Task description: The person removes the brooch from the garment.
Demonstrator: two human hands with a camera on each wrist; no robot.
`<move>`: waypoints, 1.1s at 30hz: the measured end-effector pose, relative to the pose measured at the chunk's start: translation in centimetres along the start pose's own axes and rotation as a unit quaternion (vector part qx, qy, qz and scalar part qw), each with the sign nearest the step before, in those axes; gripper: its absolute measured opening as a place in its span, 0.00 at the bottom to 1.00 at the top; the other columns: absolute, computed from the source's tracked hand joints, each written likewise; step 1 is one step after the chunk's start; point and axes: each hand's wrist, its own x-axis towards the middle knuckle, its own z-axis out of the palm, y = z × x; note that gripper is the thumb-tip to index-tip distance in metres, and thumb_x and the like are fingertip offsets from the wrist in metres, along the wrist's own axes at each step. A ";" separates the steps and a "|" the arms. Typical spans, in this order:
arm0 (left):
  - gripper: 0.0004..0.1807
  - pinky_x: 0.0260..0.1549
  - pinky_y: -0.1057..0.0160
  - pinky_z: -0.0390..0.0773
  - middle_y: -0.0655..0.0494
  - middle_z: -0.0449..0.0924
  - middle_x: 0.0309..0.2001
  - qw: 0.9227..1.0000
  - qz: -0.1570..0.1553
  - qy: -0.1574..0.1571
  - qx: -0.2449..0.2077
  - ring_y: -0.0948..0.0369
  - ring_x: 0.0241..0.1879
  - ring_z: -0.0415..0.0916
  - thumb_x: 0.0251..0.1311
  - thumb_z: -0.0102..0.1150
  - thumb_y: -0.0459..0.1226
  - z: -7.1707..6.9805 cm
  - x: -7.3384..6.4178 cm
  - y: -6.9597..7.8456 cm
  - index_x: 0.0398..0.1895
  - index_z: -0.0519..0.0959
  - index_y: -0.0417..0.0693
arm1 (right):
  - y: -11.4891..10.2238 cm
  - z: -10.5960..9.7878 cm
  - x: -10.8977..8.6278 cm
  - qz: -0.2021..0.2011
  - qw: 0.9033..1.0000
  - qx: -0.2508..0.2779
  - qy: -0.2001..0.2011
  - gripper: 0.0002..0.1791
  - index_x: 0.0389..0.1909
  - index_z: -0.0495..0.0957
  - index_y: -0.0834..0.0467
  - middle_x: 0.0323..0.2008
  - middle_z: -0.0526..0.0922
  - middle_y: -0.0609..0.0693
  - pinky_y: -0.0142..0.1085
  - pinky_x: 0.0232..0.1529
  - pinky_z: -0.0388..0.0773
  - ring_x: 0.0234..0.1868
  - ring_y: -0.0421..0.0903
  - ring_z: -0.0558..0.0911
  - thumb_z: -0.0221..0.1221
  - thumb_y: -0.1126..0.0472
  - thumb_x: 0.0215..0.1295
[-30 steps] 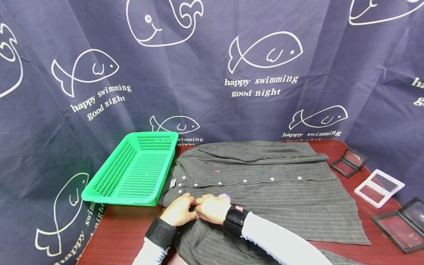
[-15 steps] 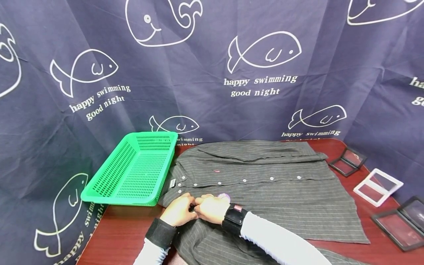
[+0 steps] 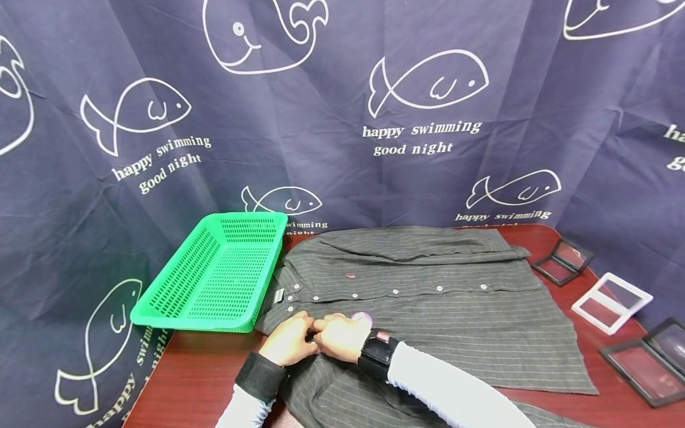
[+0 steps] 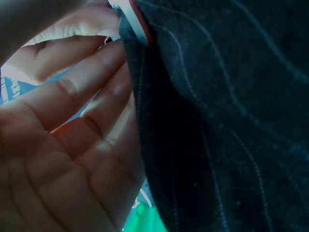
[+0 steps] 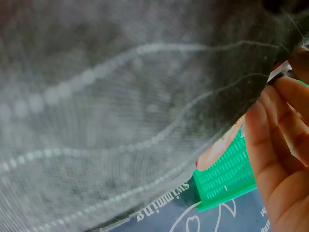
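A dark grey pinstriped button-up shirt (image 3: 444, 324) lies spread on the table, its collar toward the left. Near the collar my left hand (image 3: 291, 340) pinches the cloth, fingertips bent toward the right hand. My right hand (image 3: 342, 337) meets it there and also pinches the shirt. Between the fingers in the left wrist view shows a thin, white and red-edged piece (image 4: 136, 21); its kind is unclear. The right wrist view has a small white and dark-red piece (image 5: 279, 72) at the fingertips. A round purple-edged disc (image 3: 362, 318) peeks out beyond the right hand, partly hidden.
An open green plastic basket (image 3: 230, 279) stands at the left, close to the collar. Along the right side lie a white frame-like case (image 3: 612, 303) and two black ones, a near one (image 3: 650, 371) and a far one (image 3: 563, 261). A blue printed curtain (image 3: 348, 178) hangs behind the table.
Both hands stay at the same spot on the shirt, with only slight finger movement. The shirt, basket and cases have not moved.
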 end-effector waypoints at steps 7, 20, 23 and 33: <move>0.12 0.24 0.65 0.69 0.62 0.66 0.24 1.000 -0.001 0.002 0.003 0.64 0.23 0.65 0.36 0.72 0.38 0.1 0.0 -0.1 0.24 0.77 0.49 | 0.0 -0.4 0.2 -0.004 1.000 -0.003 -0.006 0.07 0.19 0.81 0.44 0.28 0.77 0.37 0.29 0.30 0.71 0.26 0.37 0.76 0.68 0.51 0.50; 0.13 0.24 0.65 0.68 0.61 0.65 0.24 1.000 -0.001 0.000 0.005 0.65 0.22 0.64 0.35 0.72 0.38 0.3 0.0 -0.1 0.22 0.76 0.50 | -0.4 0.0 0.3 0.006 0.998 -0.032 -0.045 0.06 0.20 0.81 0.42 0.30 0.77 0.36 0.29 0.30 0.71 0.26 0.36 0.75 0.66 0.49 0.52; 0.13 0.24 0.65 0.68 0.61 0.65 0.24 1.000 -0.003 -0.004 0.005 0.64 0.22 0.65 0.35 0.73 0.38 0.3 0.0 -0.1 0.23 0.76 0.49 | -0.5 -0.3 0.4 0.010 0.998 -0.046 -0.052 0.07 0.20 0.80 0.43 0.31 0.77 0.36 0.29 0.29 0.71 0.27 0.36 0.76 0.66 0.47 0.52; 0.13 0.24 0.64 0.69 0.60 0.67 0.25 1.000 -0.005 -0.008 0.010 0.64 0.22 0.65 0.35 0.73 0.38 0.4 0.1 -0.2 0.23 0.76 0.49 | -0.7 -0.5 0.4 0.002 0.995 -0.072 -0.069 0.08 0.18 0.80 0.42 0.32 0.77 0.35 0.26 0.28 0.68 0.28 0.35 0.74 0.65 0.48 0.52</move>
